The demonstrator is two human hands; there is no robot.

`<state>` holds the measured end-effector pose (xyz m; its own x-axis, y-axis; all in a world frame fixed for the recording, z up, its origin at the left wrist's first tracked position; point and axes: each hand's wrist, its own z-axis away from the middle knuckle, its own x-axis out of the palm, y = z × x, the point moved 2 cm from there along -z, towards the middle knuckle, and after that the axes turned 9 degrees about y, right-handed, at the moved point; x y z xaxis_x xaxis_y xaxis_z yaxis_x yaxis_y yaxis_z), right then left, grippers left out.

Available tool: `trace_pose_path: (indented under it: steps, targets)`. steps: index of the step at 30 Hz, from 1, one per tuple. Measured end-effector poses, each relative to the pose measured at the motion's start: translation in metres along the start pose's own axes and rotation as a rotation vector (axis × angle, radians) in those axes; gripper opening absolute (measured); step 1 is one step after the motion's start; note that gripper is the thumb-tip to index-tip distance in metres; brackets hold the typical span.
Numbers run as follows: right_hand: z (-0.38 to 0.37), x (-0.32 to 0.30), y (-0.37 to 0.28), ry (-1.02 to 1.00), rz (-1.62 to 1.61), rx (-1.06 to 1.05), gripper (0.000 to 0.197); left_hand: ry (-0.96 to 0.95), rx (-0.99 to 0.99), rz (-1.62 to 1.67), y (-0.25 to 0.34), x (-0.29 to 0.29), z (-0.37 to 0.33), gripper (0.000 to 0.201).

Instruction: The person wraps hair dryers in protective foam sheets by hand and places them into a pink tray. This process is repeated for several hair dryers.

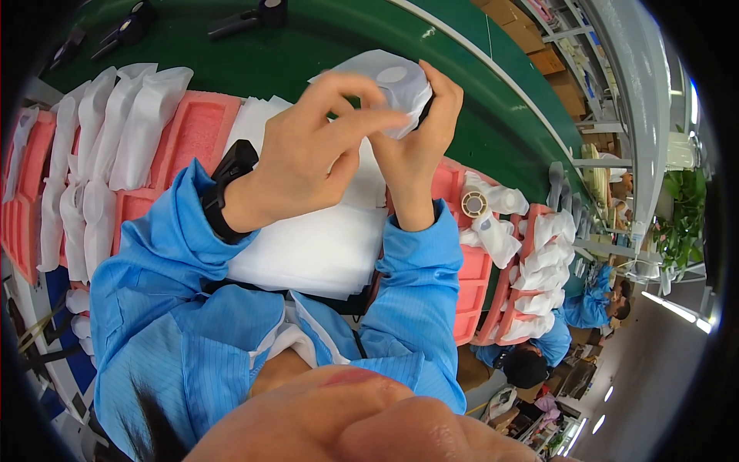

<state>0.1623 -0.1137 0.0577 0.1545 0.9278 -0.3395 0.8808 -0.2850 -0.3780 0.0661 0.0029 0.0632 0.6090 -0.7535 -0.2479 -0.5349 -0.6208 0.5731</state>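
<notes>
A rounded object wrapped in thin, translucent white sheeting (408, 83) is held up over the green table; a pale round disc shows on its face. My right hand (419, 127) grips it from the right and below, fingers behind it. My left hand (312, 142), a dark watch on its wrist, is at its left side with bent fingers apart and partly blurred. One left finger reaches across the front of the wrapping; I cannot tell whether it touches. Beneath both hands lies a stack of white sheets (304, 254).
Pink foam trays (202, 127) with white-wrapped pieces stand at left. More pink trays (471, 289) hold wrapped pieces at right, one showing a round tan end (473, 204). Dark long-handled devices (250, 19) lie on the green tabletop (323, 35) at the far left. Co-workers in blue (550, 343) sit further right.
</notes>
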Motion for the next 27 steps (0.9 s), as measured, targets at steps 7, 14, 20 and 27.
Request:
trace_pose_path:
  steps: [7, 14, 20, 27]
  targets:
    - [0.001, -0.003, -0.012, -0.191, -0.531, 0.2, 0.066, 0.003, -0.022, 0.063, -0.019, -0.011, -0.021, 0.047]
    - [0.002, -0.001, -0.002, -0.435, -0.479, 0.039, 0.054, -0.185, 0.01, 0.485, -0.027, -0.028, -0.027, 0.051]
    - [0.008, 0.0, 0.016, -0.153, 0.084, 0.044, 0.036, 0.138, -0.308, 0.337, -0.038, -0.022, -0.017, 0.042]
    - [0.007, 0.004, 0.001, -0.189, 0.242, -0.037, 0.035, 0.22, -0.182, 0.38, -0.029, -0.011, -0.011, 0.03]
